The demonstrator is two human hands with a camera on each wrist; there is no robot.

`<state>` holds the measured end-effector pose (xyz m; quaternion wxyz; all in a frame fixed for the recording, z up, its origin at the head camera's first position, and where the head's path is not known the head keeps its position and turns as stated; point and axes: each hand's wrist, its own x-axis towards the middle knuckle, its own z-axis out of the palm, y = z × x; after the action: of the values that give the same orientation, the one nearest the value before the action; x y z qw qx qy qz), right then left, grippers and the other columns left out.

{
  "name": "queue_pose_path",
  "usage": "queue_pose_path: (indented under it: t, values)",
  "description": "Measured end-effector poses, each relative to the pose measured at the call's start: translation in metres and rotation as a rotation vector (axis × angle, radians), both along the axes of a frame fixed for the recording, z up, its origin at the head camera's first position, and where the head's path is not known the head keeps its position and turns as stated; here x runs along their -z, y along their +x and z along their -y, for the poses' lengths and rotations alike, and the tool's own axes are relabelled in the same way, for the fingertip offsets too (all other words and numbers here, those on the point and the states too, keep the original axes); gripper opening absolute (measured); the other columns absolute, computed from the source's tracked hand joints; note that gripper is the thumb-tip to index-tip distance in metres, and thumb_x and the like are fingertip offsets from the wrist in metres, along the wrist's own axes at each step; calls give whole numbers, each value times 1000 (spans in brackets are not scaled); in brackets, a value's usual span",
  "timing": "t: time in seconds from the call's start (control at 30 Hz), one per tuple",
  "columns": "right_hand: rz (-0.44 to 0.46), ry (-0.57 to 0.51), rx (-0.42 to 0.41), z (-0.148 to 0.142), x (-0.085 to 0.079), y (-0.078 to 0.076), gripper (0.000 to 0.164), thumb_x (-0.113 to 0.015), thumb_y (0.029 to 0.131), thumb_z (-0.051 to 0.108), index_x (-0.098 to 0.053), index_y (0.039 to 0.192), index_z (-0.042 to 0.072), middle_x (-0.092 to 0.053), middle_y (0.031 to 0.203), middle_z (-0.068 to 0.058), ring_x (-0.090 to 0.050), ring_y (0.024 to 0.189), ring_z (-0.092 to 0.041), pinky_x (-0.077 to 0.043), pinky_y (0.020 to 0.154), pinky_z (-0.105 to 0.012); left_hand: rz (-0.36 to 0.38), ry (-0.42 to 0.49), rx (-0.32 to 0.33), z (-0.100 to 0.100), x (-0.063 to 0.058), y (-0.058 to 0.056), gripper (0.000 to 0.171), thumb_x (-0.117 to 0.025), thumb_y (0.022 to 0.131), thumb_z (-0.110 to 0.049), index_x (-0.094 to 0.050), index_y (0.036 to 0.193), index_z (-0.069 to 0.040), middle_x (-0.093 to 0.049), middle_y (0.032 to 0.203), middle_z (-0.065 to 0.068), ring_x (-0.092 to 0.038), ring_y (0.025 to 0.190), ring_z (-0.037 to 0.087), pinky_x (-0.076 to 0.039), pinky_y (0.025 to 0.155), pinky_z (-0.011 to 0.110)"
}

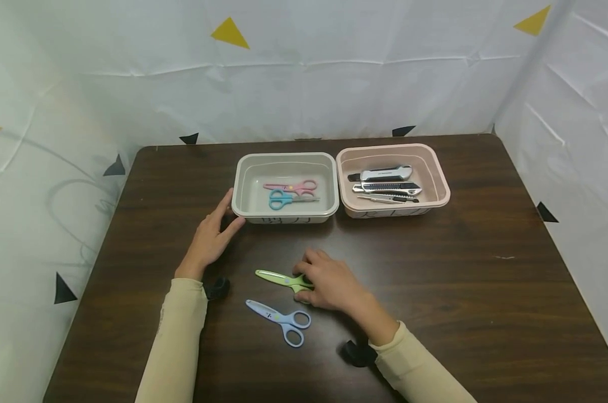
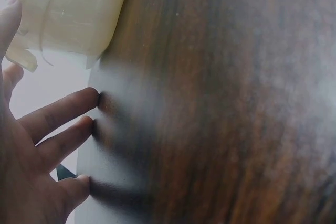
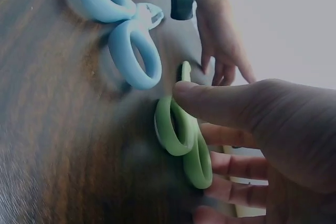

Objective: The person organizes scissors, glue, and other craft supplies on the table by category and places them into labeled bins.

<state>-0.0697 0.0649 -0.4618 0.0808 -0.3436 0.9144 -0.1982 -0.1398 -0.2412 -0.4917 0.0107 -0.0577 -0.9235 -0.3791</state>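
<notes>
My right hand (image 1: pixel 331 281) grips the green scissors (image 1: pixel 278 278) by the handles, their blades pointing left. In the right wrist view the thumb (image 3: pixel 202 98) lies along one side of the green handle loops (image 3: pixel 198 166), with the fingers on the other. Blue scissors (image 1: pixel 278 319) lie on the table just nearer to me. My left hand (image 1: pixel 209 240) is spread at the near left corner of the grey basket (image 1: pixel 240 210), index finger and thumb at its rim. In the left wrist view its other fingers (image 2: pixel 73 106) reach down to the tabletop.
Inside the grey basket lie pink scissors (image 1: pixel 288 186) and light-blue-handled scissors (image 1: pixel 282 199). A pink basket (image 1: pixel 442 193) beside it on the right holds several utility knives (image 1: pixel 386 173). White sheeting (image 1: pixel 304 101) stands behind the dark wooden table (image 1: pixel 485 280).
</notes>
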Motion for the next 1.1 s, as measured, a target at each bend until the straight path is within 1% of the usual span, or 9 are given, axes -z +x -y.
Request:
queue_pose_path:
  t: [0.13,0.2,0.3,0.4,0.5,0.73,0.93,1.1]
  values:
    - [40,-13,49,0,2,1,51,-78,71,51,-68,111,22,-50,100,7,-46,89,-11,-40,59,-31,2,6,2,0,0,0,70,-52,92,-56,-13,150,-49,-57,125,1,-41,130,31,-25,104,65]
    - [51,-14,72,0,3,2,52,-79,70,51,-68,112,23,-51,101,7,-47,90,-12,-40,61,-31,2,5,2,0,0,-1,69,-52,92,-56,-12,149,-51,-57,125,1,-41,130,31,-26,104,65]
    - [48,-15,94,1,3,3,50,-81,69,48,-68,110,23,-51,101,6,-47,90,-12,-41,61,-32,-3,4,2,-1,1,-1,69,-52,92,-56,-12,148,-53,-57,124,1,-41,130,31,-26,103,65]
    - [14,-5,109,3,6,4,44,-79,69,45,-68,105,23,-51,99,6,-46,88,-13,-41,60,-32,-9,6,0,0,2,-1,69,-53,92,-56,-12,148,-52,-58,124,1,-41,130,30,-26,104,64]
    - [-41,14,116,5,10,5,38,-76,67,43,-68,99,24,-50,95,6,-47,87,-13,-41,57,-31,-10,6,-3,0,2,0,70,-53,92,-55,-12,148,-53,-58,124,2,-41,130,30,-26,104,65]
    - [-157,21,165,10,16,10,38,-72,58,44,-67,90,25,-48,85,7,-45,77,-13,-37,51,-29,11,-3,-6,-2,0,1,70,-52,92,-56,-13,150,-49,-57,126,1,-38,132,32,-24,104,66]
    - [-179,21,190,12,16,10,38,-72,55,47,-68,85,24,-46,81,7,-43,72,-12,-34,48,-28,8,-2,-6,-1,0,1,69,-52,92,-56,-12,149,-51,-56,128,2,-38,133,32,-24,104,66]
    - [-185,29,206,13,16,9,30,-72,55,46,-67,76,25,-43,76,9,-43,69,-12,-33,48,-28,9,-9,-12,0,1,0,69,-52,92,-57,-10,147,-55,-57,127,2,-38,133,31,-25,104,65]
